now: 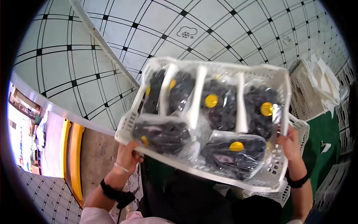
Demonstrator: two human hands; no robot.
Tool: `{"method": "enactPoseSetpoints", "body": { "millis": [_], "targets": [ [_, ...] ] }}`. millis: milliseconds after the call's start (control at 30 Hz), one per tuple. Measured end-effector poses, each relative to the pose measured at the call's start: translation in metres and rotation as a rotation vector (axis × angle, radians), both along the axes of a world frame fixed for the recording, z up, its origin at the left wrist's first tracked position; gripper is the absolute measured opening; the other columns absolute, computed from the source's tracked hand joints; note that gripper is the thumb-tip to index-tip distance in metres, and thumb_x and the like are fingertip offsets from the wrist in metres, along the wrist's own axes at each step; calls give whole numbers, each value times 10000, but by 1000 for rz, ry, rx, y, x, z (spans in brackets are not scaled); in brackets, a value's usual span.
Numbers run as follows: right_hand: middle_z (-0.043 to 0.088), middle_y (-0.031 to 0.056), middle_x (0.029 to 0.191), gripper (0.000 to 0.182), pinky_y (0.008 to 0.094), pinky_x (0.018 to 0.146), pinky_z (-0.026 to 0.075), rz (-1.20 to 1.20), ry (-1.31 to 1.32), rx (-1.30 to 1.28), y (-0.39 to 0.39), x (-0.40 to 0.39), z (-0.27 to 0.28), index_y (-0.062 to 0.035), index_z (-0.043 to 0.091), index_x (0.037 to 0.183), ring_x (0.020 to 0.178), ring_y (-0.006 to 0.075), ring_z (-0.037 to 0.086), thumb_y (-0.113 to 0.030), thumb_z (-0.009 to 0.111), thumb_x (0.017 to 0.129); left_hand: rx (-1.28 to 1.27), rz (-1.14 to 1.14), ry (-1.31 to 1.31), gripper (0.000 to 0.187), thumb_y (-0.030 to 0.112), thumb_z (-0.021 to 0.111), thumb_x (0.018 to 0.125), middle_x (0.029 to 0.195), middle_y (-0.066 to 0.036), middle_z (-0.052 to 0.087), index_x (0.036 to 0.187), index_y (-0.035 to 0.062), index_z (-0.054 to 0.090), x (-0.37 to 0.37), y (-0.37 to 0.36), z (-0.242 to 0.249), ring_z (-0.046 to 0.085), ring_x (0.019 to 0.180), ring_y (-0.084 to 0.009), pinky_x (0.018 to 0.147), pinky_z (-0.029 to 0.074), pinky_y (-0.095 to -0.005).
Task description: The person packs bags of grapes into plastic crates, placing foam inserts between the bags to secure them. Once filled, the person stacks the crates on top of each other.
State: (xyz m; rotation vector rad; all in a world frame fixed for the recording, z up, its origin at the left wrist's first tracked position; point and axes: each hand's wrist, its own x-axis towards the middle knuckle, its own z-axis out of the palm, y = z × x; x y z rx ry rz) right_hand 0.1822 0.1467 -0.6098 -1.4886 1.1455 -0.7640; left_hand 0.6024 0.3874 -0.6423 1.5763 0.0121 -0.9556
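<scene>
Both hands hold a white crate (278,80) of bagged dark items (220,108), perhaps grapes, raised at chest height; left hand (128,156) fingers curl round its near-left rim, right hand (290,145) grips the right edge

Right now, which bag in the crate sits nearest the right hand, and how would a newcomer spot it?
Start at the white slotted plastic crate held up by both hands. Go to its right end, by the right hand. The clear plastic bag of dark grapes there has its round yellow sticker closest to the crate's right wall.
</scene>
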Motion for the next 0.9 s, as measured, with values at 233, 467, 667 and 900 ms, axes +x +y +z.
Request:
{"method": "enactPoseSetpoints", "body": {
  "millis": [233,467,667,900],
  "targets": [
    [571,12,785,357,254,600,429,126,55,143,-69,44,-68,0,591,965,671,113,525,48,480,628,148,-264,181,170,193,606,872,693,-50,594,916,30,586,20,27,5,609,603,-177,569,512,-336],
    [568,-7,746,230,270,597,434,280,143,121,-119,30,-102,-49,571,957,657,98,526,-132,607,746,31,-503,-955,207,217,578,902,788,-49,629,893,16,628,91,-34,40,599,687,-131,628,485,-242],
    [644,69,745,331,304,638,494,284,239,3,-135,41,-114,15,656,907,678,161,608,-167,646,631,211,-472,-249,196,252,581,870,745,3,558,933,67,588,86,-72,-21,543,615,-114,571,450,-230],
    [635,100,846,340,372,670,482,223,245,37,-167,63,-99,-3,658,903,805,233,591,-96,645,576,179,-632,-334,220,226,566,894,803,-15,567,1000,33,565,113,-73,-37,543,645,-110,572,449,-256]
  ]
}}
